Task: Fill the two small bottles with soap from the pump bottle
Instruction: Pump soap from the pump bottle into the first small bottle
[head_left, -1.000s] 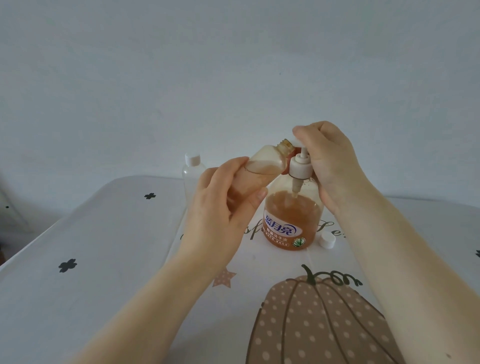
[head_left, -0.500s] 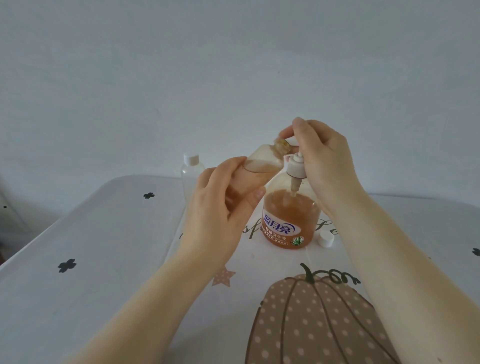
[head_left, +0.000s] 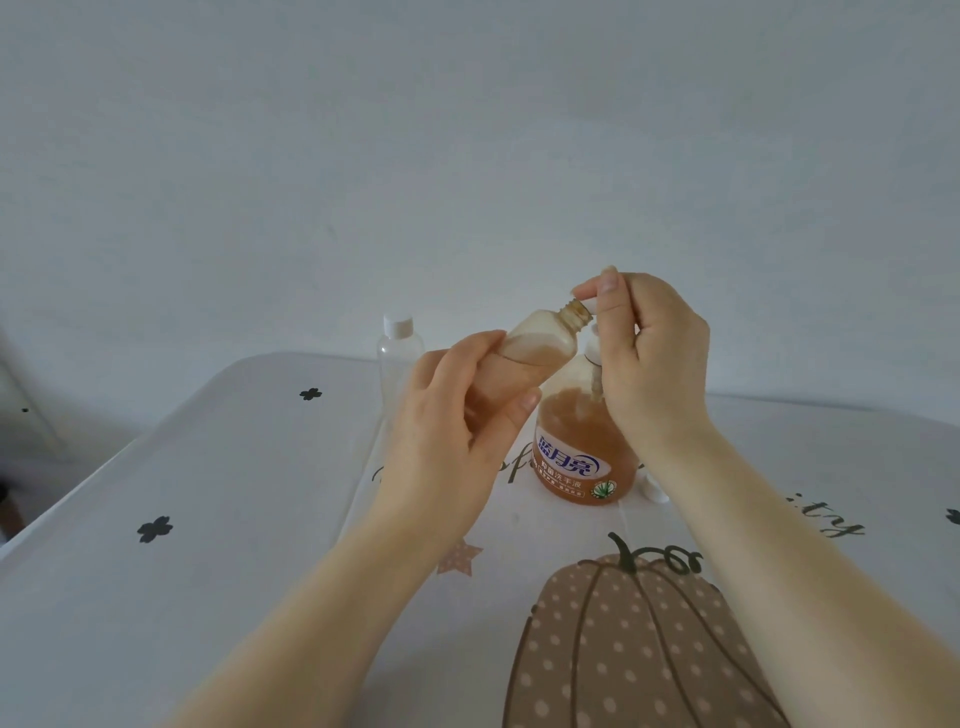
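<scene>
The left hand (head_left: 457, 426) grips a small bottle (head_left: 524, 358) in the air above the middle of the table (head_left: 218, 519), fingers and thumb curled round its lower body. This small bottle is clear plastic, tilted with its uncapped threaded neck pointing up and toward the right. Pale orange soap coats its inside and fills the lower part; the exact level is hidden by the hand.

The right hand (head_left: 649, 358) is closed round the white pump head (head_left: 589, 304) of the pump bottle (head_left: 582, 452), thumb and forefinger pinching the head just beside the small bottle's mouth. Whether the nozzle touches the neck cannot be told.

The pump bottle stands upright on the table toward the far edge, behind both hands. It is clear, rounded, roughly half full of orange soap, with a blue and white label on its front.

A second small bottle (head_left: 399, 358) stands upright near the far edge, to the left of the pump bottle and apart from it. It is clear, looks empty, and carries a white cap.

A loose white cap (head_left: 652, 491) lies on the table just beside the base of the pump bottle, partly hidden by the right forearm.

The table cover is white, printed with a dotted pumpkin (head_left: 634, 649).
</scene>
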